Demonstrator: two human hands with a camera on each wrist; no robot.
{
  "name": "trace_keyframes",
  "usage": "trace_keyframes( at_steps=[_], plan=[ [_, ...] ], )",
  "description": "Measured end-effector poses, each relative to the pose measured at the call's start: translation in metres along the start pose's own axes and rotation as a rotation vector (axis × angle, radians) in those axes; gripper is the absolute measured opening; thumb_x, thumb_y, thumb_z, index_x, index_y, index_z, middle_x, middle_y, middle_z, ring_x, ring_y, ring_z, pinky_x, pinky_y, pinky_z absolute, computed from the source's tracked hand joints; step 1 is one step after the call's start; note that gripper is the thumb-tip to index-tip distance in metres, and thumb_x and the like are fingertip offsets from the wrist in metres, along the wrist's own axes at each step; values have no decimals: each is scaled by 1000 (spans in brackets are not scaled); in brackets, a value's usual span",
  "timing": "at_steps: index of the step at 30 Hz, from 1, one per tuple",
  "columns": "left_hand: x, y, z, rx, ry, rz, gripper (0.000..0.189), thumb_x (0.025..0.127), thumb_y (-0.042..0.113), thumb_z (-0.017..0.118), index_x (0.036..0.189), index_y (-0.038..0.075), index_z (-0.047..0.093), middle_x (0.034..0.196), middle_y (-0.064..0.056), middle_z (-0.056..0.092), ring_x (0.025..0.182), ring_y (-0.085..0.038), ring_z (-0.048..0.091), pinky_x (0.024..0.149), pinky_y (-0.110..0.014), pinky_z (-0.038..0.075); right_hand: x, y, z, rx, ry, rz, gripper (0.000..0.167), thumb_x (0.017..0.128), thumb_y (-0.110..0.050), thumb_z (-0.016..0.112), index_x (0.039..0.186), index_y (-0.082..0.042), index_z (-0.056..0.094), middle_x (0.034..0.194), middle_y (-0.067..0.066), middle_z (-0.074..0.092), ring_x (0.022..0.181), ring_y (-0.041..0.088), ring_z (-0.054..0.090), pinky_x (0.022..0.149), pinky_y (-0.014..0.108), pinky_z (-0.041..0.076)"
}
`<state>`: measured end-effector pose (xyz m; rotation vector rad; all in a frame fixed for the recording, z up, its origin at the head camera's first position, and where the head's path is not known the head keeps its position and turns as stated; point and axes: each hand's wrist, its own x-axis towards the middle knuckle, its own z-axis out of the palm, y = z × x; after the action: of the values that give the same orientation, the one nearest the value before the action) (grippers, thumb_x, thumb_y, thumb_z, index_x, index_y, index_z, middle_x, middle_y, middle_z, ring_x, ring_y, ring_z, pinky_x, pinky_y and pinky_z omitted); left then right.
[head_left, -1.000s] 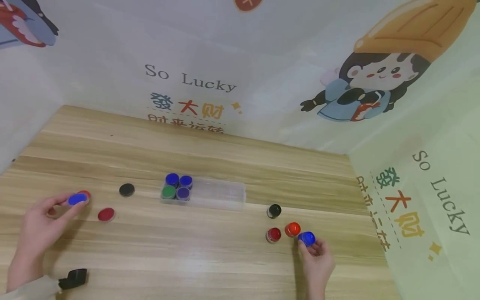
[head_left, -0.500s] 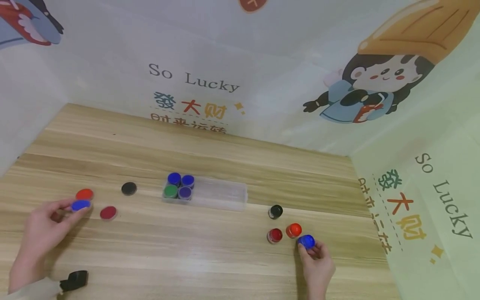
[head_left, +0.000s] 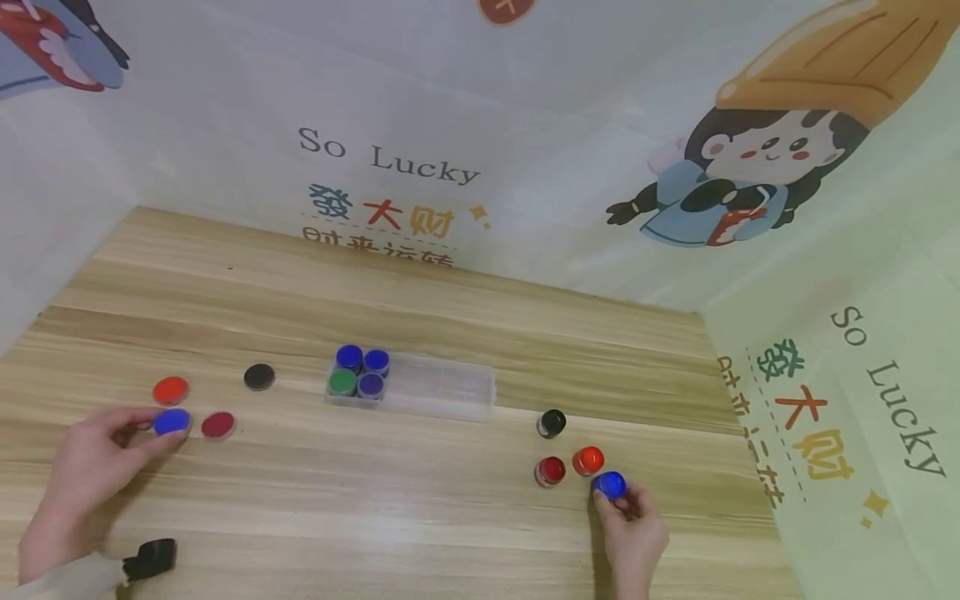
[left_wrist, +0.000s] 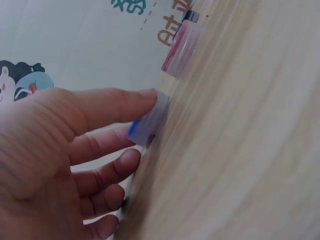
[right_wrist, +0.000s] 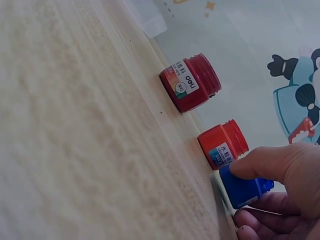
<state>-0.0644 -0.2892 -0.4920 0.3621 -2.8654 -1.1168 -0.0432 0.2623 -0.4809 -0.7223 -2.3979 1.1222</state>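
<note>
Between thumb and index finger, my left hand (head_left: 101,458) pinches a blue jar lid (head_left: 172,422), low over the tabletop with its coloured face up. Close around it lie an orange-red lid (head_left: 171,390), a dark red lid (head_left: 218,426) and a black lid (head_left: 259,377). On the right side, my right hand (head_left: 633,529) grips an uncapped blue paint jar (right_wrist: 241,187) by its sides. Just beyond that jar stand an open orange-red paint jar (right_wrist: 223,144), a dark red paint jar (right_wrist: 191,82) and a black paint jar (head_left: 552,423).
A clear plastic case (head_left: 442,387) lies mid-table; its left end holds several capped jars, blue, purple and green. A black strap piece (head_left: 150,560) sits by the left sleeve. Printed white sheets (head_left: 540,167) rise behind and beside the wooden table (head_left: 420,517).
My left hand has brought the blue lid away from the orange-red lid, toward me and slightly right, and lowered it. My right hand has lowered the blue jar slightly.
</note>
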Motion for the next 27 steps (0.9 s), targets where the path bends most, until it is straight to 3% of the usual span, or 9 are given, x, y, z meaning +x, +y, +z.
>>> trace_keyframes(
  at_steps=[8, 20, 23, 27],
  plan=[
    [0, 7, -4, 59, 7, 24, 46, 81, 31, 74, 105, -7, 63, 92, -21, 61, 71, -14, 45, 60, -25, 32, -1, 3, 1, -5, -11, -25, 33, 66, 4, 78, 94, 13, 63, 81, 19, 62, 63, 5, 52, 55, 9, 42],
    [1, 7, -4, 96, -9, 57, 48, 80, 29, 75, 106, -9, 61, 89, -21, 61, 75, -23, 49, 61, -28, 33, -1, -1, -1, -27, -56, -38, 42, 66, 3, 80, 101, 14, 59, 87, 20, 58, 71, 18, 54, 56, 13, 41],
    [2, 7, -7, 86, -4, 73, 50, 82, 32, 72, 107, -9, 60, 86, -18, 60, 70, -11, 47, 57, -27, 33, -3, -2, -1, 10, -26, -61, 46, 67, 3, 80, 106, 14, 58, 93, 22, 58, 77, 21, 54, 59, 12, 41],
    [6, 19, -12, 50, 36, 108, 46, 85, 31, 68, 110, -7, 59, 81, -7, 53, 63, -1, 37, 53, -24, 31, -3, -6, 2, 61, 72, -120, 43, 70, 1, 78, 108, 11, 60, 97, 21, 59, 83, 16, 51, 65, 11, 40]
  ],
)
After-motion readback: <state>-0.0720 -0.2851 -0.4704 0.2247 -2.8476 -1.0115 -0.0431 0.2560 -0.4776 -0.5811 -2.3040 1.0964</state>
